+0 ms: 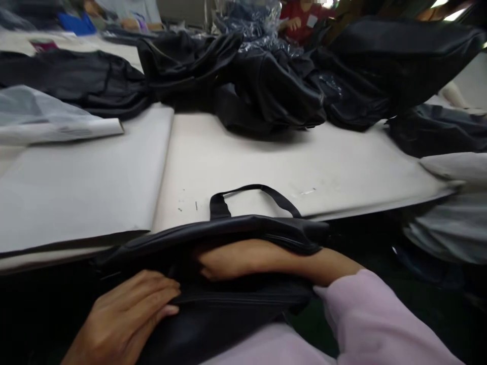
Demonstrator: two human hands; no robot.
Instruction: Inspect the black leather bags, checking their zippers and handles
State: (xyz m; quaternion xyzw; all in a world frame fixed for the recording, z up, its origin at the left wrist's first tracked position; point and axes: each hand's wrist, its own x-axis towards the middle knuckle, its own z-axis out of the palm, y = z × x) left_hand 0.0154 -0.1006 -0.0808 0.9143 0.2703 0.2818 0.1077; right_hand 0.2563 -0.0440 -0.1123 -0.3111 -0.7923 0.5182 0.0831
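Black bag (228,304) at near table (266,162) edge, soft, floppy, prob light. Right hand (236,261) inside opening, grip can't tell; left hand (129,309) flat, open on front. Strap (258,192) best hold.

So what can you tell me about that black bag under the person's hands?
The black bag looks like smooth, leather-like material, soft and slightly glossy. A thin webbing handle loops up from its far edge onto the white table. It lies flat at the table's near edge, its opening parted. The right hand reaches inside the opening; the left hand presses flat on its front panel.
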